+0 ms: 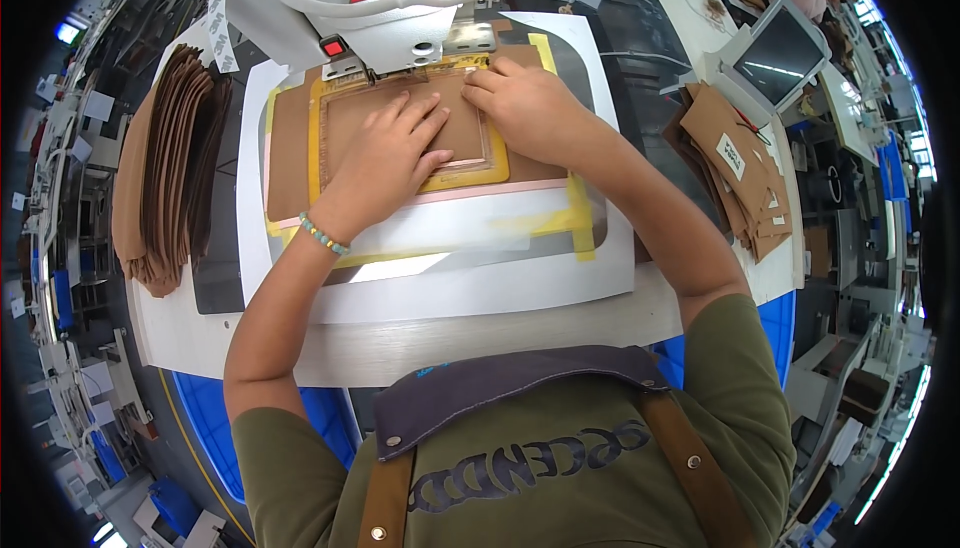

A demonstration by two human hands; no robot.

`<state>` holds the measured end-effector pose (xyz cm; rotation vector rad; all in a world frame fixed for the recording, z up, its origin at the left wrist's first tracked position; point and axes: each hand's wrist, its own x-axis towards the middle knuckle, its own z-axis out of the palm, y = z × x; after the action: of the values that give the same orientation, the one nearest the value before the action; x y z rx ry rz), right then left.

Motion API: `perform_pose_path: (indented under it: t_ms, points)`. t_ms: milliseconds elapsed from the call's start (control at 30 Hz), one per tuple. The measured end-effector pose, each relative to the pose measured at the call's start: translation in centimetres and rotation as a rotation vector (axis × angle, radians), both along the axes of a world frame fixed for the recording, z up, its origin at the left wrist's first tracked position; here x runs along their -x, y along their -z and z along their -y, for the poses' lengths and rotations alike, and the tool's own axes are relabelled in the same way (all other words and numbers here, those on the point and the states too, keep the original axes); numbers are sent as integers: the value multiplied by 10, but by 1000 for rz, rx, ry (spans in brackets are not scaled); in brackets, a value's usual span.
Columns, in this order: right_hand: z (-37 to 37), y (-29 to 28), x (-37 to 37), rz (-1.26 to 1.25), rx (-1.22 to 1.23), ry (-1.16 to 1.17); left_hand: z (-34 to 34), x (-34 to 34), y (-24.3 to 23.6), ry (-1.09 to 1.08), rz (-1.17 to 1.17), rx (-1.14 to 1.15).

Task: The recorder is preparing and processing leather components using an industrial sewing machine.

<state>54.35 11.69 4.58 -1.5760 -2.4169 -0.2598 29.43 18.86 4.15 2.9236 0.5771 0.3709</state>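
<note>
**Both hands flat on leather panel under sewing head**

The left hand (385,153) and right hand (525,108) press open-palmed, gripping nothing, on a brown rectangular leather panel (460,133) lying inside a yellow template frame (470,176) on the desk (480,333), below the white sewing machine head (380,8).

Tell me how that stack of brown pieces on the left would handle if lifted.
The stack of brown pieces looks thin-layered with fanned edges, so it would probably flop and slide apart. It is thick, so likely heavy as a whole. Neither the left hand nor the right hand touches it.
</note>
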Motion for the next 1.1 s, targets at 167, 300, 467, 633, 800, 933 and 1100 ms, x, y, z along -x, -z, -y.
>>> perform_pose_path:
  t_ms: [167, 300, 467, 633, 800, 933, 1100]
  points:
    - [-8, 1, 14, 0, 7, -24, 0, 4, -4, -14, -1, -18]
    - [-8, 6, 13, -107, -55, -106, -7, 9, 2, 4, 33, -17]
    - [16, -7, 1, -241, 42, -64, -16, 17, 5, -1, 97, 30]
    - [36, -18, -17, -263, 116, -14, -23, 26, 2, -26, 91, 83]
    - [41, -28, -11, -301, 290, -87, -30, 55, -7, 23, 162, 121]
    - [35, -22, 17, -353, 330, -131, -23, 68, -9, 84, 149, 267]
    - [23, -9, 39, -294, 225, -218, -15, 68, 2, 152, 93, 285]
